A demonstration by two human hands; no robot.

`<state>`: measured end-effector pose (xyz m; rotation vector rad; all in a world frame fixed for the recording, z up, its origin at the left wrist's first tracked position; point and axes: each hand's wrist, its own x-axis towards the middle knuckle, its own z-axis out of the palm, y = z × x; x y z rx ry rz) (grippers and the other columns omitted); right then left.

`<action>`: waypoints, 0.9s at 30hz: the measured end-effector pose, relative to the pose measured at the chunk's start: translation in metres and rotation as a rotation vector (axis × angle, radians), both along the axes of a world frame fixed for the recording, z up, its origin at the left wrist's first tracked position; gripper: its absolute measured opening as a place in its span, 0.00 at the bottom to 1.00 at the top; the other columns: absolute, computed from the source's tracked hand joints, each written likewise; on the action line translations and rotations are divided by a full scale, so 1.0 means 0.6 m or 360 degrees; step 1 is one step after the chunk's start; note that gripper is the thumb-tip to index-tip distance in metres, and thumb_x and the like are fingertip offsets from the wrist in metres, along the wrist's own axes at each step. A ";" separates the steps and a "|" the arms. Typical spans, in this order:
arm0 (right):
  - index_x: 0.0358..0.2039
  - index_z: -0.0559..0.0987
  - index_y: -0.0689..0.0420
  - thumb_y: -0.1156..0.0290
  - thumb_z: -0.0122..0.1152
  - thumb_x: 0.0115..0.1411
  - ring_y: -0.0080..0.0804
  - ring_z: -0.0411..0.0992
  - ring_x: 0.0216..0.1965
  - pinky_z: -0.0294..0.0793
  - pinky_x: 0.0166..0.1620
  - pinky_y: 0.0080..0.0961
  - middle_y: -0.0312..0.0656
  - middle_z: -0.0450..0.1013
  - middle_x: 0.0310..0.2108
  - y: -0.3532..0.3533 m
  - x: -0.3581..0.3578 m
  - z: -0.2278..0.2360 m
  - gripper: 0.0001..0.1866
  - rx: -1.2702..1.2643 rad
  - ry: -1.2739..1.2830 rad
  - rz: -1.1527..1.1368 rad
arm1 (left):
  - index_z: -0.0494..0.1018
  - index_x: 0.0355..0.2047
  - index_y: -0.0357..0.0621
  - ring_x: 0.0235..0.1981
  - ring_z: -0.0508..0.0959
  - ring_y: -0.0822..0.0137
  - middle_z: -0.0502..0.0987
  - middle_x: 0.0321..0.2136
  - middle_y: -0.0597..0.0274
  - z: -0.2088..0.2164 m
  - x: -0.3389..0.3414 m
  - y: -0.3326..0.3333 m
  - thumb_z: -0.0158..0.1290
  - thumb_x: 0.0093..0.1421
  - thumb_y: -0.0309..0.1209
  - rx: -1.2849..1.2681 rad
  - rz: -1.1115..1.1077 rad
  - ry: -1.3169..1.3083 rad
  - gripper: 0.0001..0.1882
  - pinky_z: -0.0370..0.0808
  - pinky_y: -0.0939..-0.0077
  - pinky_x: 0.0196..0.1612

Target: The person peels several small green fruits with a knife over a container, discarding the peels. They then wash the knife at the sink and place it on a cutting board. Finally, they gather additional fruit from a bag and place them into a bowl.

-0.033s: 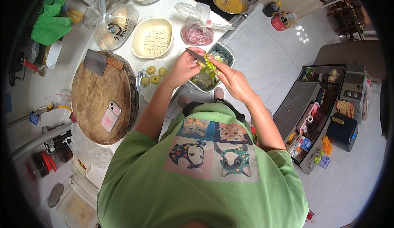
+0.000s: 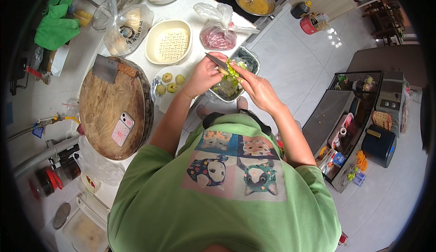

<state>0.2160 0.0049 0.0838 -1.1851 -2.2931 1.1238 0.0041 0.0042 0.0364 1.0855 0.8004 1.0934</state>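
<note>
Over the lined bin (image 2: 255, 67), my left hand (image 2: 202, 76) is closed around a small pale piece of fruit or vegetable (image 2: 223, 71), mostly hidden by the fingers. My right hand (image 2: 260, 92) grips a knife (image 2: 216, 61), its dark blade pointing up and left across the piece. Bright yellow-green peel (image 2: 233, 71) hangs by the right fingers at the blade. Peelings and clear plastic lie inside the bin. Beside my left wrist, a white plate (image 2: 158, 98) carries several round, green-yellow peeled pieces (image 2: 171, 87).
A round wooden chopping board (image 2: 106, 111) bears a cleaver (image 2: 106, 69) and a phone (image 2: 122, 129). Beyond stand a cream basket (image 2: 169, 41), a bag of red meat (image 2: 218, 38) and a bag of pale food (image 2: 128, 29). A pan of yellow soup (image 2: 255, 1) is at the far side.
</note>
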 end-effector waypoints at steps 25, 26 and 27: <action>0.58 0.63 0.50 0.67 0.44 0.64 0.50 0.71 0.45 0.68 0.47 0.36 0.53 0.71 0.45 -0.009 -0.013 -0.011 0.21 -0.0477 0.0249 -0.0211 | 0.56 0.54 0.40 0.54 0.68 0.61 0.67 0.52 0.43 -0.017 0.004 -0.002 0.44 0.54 0.13 -0.0104 -0.0025 -0.0221 0.26 0.65 0.69 0.57; 0.58 0.63 0.50 0.67 0.44 0.64 0.51 0.71 0.45 0.68 0.47 0.36 0.53 0.71 0.44 -0.011 -0.016 -0.017 0.21 -0.0552 0.0291 -0.0275 | 0.56 0.54 0.40 0.54 0.68 0.60 0.67 0.52 0.43 -0.016 0.006 -0.002 0.44 0.55 0.14 -0.0147 0.0014 -0.0259 0.26 0.65 0.68 0.58; 0.58 0.63 0.49 0.67 0.44 0.64 0.52 0.71 0.45 0.68 0.47 0.37 0.54 0.71 0.44 -0.013 -0.019 -0.021 0.21 -0.0657 0.0294 -0.0343 | 0.55 0.55 0.40 0.55 0.68 0.60 0.66 0.53 0.43 -0.016 0.008 -0.005 0.44 0.56 0.14 -0.0246 0.0045 -0.0342 0.26 0.65 0.68 0.58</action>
